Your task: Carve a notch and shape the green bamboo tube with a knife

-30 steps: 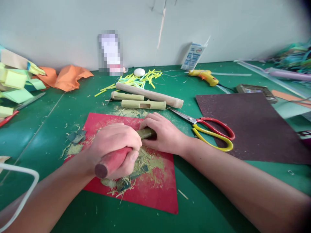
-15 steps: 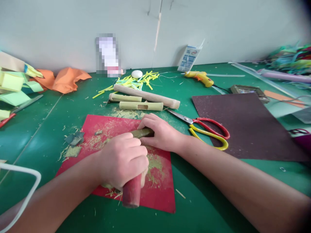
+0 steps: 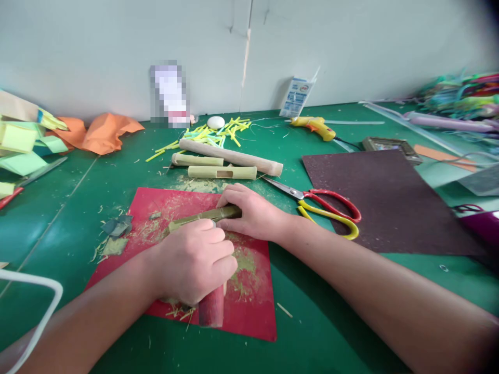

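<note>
My left hand (image 3: 197, 259) is closed around a tool's red wooden handle (image 3: 211, 307), whose butt sticks out toward me. The tool's working end is mostly hidden by the fist, against the bamboo. My right hand (image 3: 251, 213) grips the right end of a green-brown bamboo piece (image 3: 206, 214), which lies across a red mat (image 3: 255, 298). Its left part shows a paler, peeled surface. Greenish shavings and dust (image 3: 244, 267) cover the mat. Small scraps of sandpaper-like sheet (image 3: 117, 226) lie at the mat's left edge.
Behind the mat lie bamboo pieces (image 3: 222, 172) and a longer pale stick (image 3: 234, 156). Scissors (image 3: 319, 205) rest partly on a dark sheet (image 3: 382, 202) at the right. Farther back are a yellow glue gun (image 3: 314, 127), a white egg-shaped object (image 3: 215, 122) and orange paper (image 3: 113, 133).
My left fist has tipped and shifted slightly on the tool, baring more of the bamboo's left part. The handle's butt has moved a little up. My right hand keeps its grip.
</note>
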Demonstrator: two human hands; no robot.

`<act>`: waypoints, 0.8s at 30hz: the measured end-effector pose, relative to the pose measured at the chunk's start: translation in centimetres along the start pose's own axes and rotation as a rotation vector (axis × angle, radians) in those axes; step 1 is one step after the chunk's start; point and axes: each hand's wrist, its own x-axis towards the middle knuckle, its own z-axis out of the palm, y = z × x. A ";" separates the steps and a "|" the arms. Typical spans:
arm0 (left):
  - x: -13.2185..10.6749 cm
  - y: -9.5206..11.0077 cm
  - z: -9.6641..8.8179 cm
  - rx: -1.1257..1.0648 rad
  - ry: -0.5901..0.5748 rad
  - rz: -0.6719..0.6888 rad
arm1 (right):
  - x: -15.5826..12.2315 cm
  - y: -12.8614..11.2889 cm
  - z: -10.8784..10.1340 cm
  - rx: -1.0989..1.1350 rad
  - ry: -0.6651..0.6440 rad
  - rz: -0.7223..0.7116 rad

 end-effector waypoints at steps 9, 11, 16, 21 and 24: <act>-0.2 -0.2 -1.0 -0.130 0.260 -0.155 | -0.4 -0.6 0.2 -0.035 0.041 0.056; -0.7 -0.3 -1.2 -0.207 0.342 -0.224 | -0.5 -0.6 0.2 -0.048 0.035 0.036; -2.0 -0.5 -1.0 -0.365 0.543 -0.349 | -0.6 -0.5 0.2 -0.071 0.067 -0.058; -1.4 -0.3 -1.8 -0.175 0.335 -0.150 | -0.6 -0.6 0.3 -0.088 0.139 -0.099; -0.9 0.0 -1.9 -0.024 0.223 0.058 | -0.7 -0.8 0.3 -0.114 0.190 -0.128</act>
